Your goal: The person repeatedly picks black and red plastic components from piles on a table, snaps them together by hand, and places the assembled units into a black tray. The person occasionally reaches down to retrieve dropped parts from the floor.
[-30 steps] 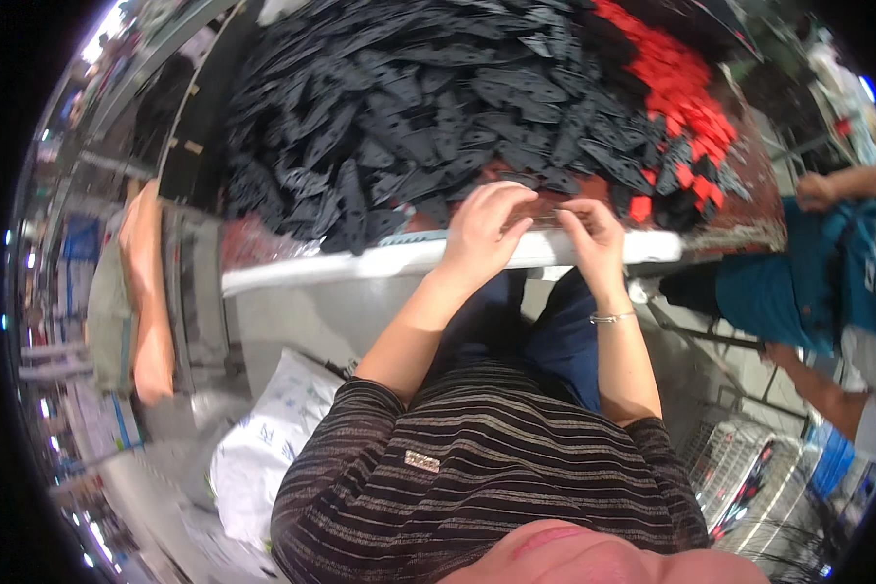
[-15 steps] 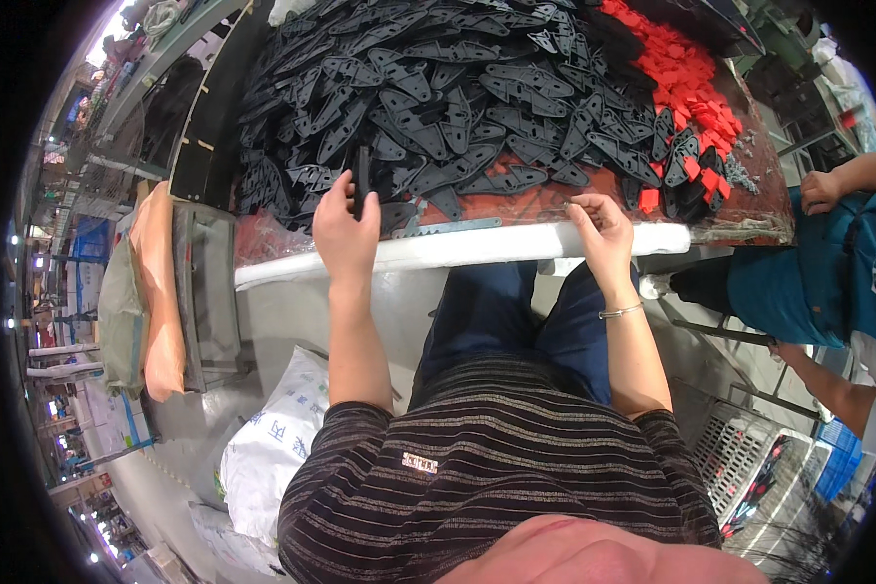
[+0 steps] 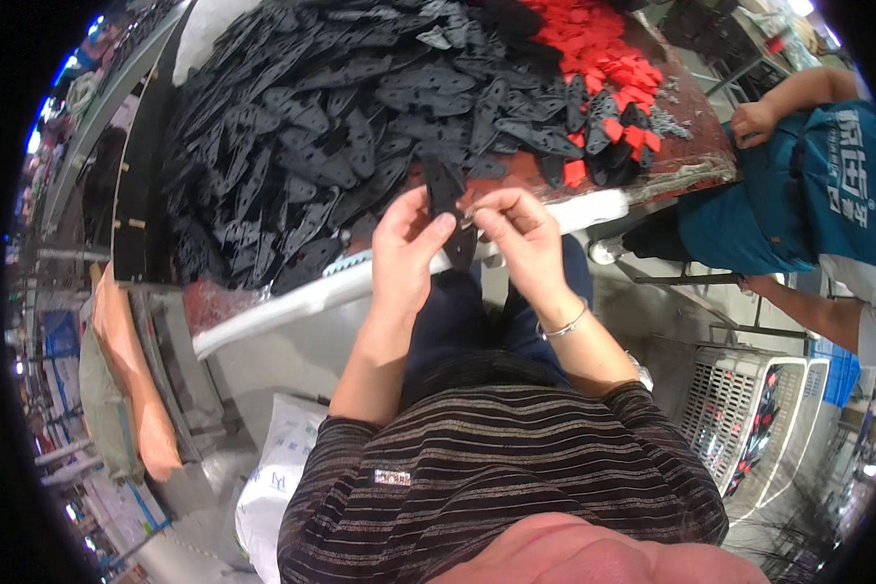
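Observation:
My left hand (image 3: 404, 248) is closed on a flat black plastic part (image 3: 443, 185), held upright above the table's front edge. Its lower end shows below my fingers. My right hand (image 3: 524, 238) is pinched at the right side of that part; something tiny seems to be between its fingertips, too small to name. Beyond both hands lies a large heap of similar black plastic parts (image 3: 331, 151) with holes in them. A pale toothed strip (image 3: 346, 263) rests beside my left hand along the edge.
Red plastic pieces (image 3: 603, 58) are heaped at the far right of the table. White padding (image 3: 282, 313) runs along its front edge. A co-worker in a teal apron (image 3: 749, 219) sits at the right. White crates (image 3: 725, 409) stand lower right, a white sack (image 3: 277, 487) lower left.
My two hands have come together, the left carrying the black part rightward and the right moving left to meet it. The view has turned, shifting the table leftward.

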The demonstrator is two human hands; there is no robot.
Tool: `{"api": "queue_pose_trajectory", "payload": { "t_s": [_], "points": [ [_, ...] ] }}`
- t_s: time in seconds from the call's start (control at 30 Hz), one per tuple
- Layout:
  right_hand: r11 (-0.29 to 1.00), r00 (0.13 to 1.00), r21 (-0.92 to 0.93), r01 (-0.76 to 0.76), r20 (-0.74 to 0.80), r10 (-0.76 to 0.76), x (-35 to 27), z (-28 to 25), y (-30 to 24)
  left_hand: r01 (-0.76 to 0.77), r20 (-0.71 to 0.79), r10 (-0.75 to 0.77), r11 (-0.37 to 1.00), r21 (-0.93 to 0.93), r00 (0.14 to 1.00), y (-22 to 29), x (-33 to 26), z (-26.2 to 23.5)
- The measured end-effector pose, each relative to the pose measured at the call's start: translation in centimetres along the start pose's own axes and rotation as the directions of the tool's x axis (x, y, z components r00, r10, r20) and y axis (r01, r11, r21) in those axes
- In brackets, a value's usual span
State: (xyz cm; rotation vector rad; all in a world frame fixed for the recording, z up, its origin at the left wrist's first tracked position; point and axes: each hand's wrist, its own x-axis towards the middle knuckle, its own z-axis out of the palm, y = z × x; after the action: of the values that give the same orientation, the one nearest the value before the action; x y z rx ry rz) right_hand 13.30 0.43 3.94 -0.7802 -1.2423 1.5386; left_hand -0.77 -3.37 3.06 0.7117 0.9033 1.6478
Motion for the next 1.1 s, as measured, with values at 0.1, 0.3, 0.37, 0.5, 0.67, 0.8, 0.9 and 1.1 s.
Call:
{"api": "queue_pose_trajectory", "payload": {
  "t_s": [0.1,0.3,0.37,0.5,0.67,0.8,0.9,1.1],
  "points": [
    [0.996,0.997,-0.082,0.043,-0.056,-0.048,-0.3,-0.5,-0.5,-0.087,-0.003,0.091,0.957,0.276,0.996,-0.4,0.5,1.0],
    [0.979,0.991,-0.18,0.095,-0.073,-0.11,-0.2,-1.7,0.9,-0.086,0.042,0.077,0.948,0.305,0.996,-1.5,0.7,1.5],
    [0.972,0.991,-0.222,0.074,-0.092,-0.097,-0.7,-1.8,1.0,-0.05,0.04,0.043,0.974,0.219,0.998,-2.1,0.7,1.4],
    [0.966,0.99,-0.227,0.125,-0.042,-0.138,-1.6,-1.7,1.5,-0.056,0.032,0.05,0.973,0.223,0.998,-2.0,-0.1,1.6],
    [0.975,0.995,-0.199,0.099,0.006,-0.1,-1.8,-2.0,1.5,-0.062,0.085,0.043,0.971,0.231,0.995,-1.8,-0.5,1.5],
    [0.99,0.997,-0.113,0.079,-0.006,-0.081,-2.4,-2.2,1.6,-0.076,0.101,0.056,0.977,0.198,0.993,-2.0,-0.8,2.2],
    [0.95,0.975,-0.22,0.222,0.033,-0.22,-2.8,-2.6,1.1,-0.14,0.163,0.12,0.983,0.118,0.979,-2.7,-0.8,2.3],
    [0.513,0.77,-0.62,0.594,0.251,-0.587,-1.6,-4.9,-0.3,-0.319,0.35,0.228,0.921,0.226,0.908,-3.0,-1.4,2.3]
  ]
}}
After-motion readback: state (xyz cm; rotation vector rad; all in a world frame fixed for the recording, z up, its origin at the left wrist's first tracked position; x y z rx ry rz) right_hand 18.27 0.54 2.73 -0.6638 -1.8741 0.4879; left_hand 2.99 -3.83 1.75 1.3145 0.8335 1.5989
